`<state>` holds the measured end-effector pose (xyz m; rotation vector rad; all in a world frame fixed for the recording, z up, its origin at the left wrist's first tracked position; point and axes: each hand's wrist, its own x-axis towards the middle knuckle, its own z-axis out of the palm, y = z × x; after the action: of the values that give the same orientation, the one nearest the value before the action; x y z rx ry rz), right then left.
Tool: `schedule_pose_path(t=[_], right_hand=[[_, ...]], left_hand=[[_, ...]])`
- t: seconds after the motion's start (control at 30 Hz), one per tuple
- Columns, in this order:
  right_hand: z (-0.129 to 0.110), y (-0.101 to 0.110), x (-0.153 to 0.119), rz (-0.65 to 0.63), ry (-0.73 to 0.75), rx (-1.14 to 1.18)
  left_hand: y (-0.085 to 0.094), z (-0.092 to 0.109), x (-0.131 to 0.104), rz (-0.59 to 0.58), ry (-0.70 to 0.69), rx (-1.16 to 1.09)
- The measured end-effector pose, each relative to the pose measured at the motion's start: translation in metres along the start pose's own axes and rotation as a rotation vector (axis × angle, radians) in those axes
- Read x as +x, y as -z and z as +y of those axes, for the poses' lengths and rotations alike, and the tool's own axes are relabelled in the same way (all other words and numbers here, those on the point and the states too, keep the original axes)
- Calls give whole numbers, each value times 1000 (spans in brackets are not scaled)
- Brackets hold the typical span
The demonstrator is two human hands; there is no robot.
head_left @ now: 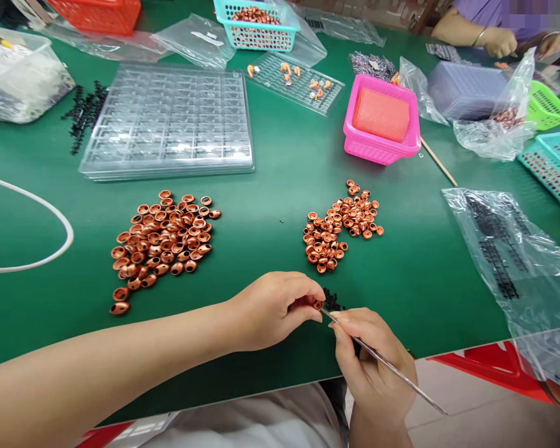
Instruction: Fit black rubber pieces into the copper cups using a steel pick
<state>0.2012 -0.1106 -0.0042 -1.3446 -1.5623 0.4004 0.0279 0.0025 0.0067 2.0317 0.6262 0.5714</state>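
Note:
Between the thumb and fingertips of my left hand (pixel 273 311) is a small copper-coloured cup-shaped piece (pixel 318 305). My right hand (pixel 376 364) grips a thin metal rod (pixel 396 371) like a pen, and the rod's tip meets the copper piece. Just behind the fingertips lies a little heap of small black parts (pixel 332 300), partly hidden by the hands. Beyond my hands, a pile of copper-coloured pieces (pixel 326 239) spreads over the green table. A second pile of larger, similar copper-coloured pieces (pixel 168 233) lies to the left, past my left forearm.
Stacked clear plastic trays (pixel 168 121) stand behind the left pile. A pink basket (pixel 380 152) holds a red-orange block. At right lies a clear bag (pixel 536 261) with black parts. A white cable (pixel 51 208) loops at left. Another person's hand (pixel 499 42) rests at the far right.

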Motion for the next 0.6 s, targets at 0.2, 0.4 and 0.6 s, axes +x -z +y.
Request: schedule_pose_path(t=[0.2, 0.4, 0.6], right_hand=[[1, 0, -1, 23, -20, 10], [-2, -4, -2, 140, -29, 85], [-3, -4, -1, 335, 38, 172]], left_hand=[[2, 1, 0, -29, 29, -13], [2, 0, 1, -31, 40, -41], [4, 1, 1, -55, 38, -105]])
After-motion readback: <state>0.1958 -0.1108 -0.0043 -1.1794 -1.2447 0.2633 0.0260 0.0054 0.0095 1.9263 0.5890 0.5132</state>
